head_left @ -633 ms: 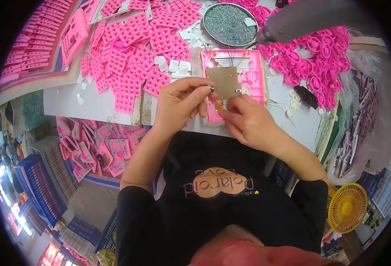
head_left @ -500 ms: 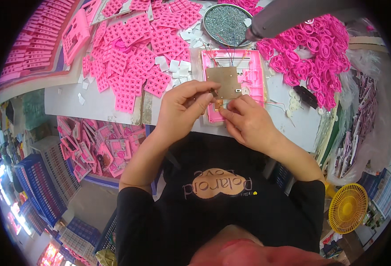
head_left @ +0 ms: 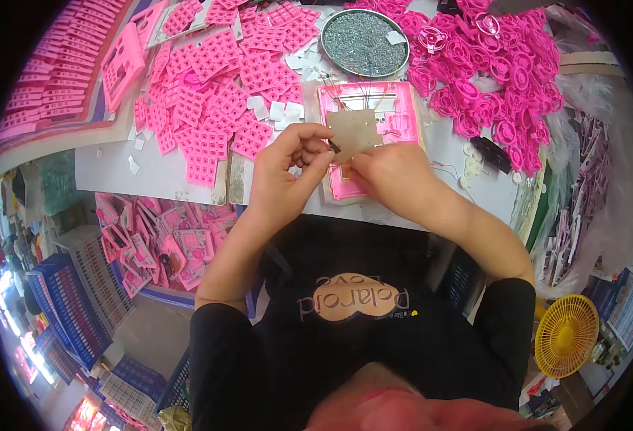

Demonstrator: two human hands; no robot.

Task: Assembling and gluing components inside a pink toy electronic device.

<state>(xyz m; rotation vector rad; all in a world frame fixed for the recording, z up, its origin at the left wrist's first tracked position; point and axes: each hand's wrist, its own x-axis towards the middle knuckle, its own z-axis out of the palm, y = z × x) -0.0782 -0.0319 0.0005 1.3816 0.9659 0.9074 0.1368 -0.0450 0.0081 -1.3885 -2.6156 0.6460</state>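
Observation:
A brownish circuit board (head_left: 352, 126) lies over an open pink plastic casing (head_left: 406, 108), with thin wires running up from its far edge. My left hand (head_left: 287, 172) is at the board's left side, thumb and fingertips pinched on a small dark part (head_left: 334, 147) at the board's near left corner. My right hand (head_left: 399, 176) reaches over the board's near edge, its fingers closed and pointing down into the casing. Whatever those fingers hold is hidden beneath the hand. Beside it, a small copper-coloured patch (head_left: 344, 171) shows inside the casing.
A round tray of small screws (head_left: 365, 43) stands beyond the casing. Pink button pads (head_left: 208, 93) are heaped left, pink ring-shaped parts (head_left: 489, 79) right. White discs (head_left: 473, 164) and a black part (head_left: 491, 154) lie right of the casing. A yellow fan (head_left: 566, 336) is lower right.
My right hand has turned and moved up and left over the board's near edge, hiding more of it. The dark grey arm-like object at upper right has mostly left the view.

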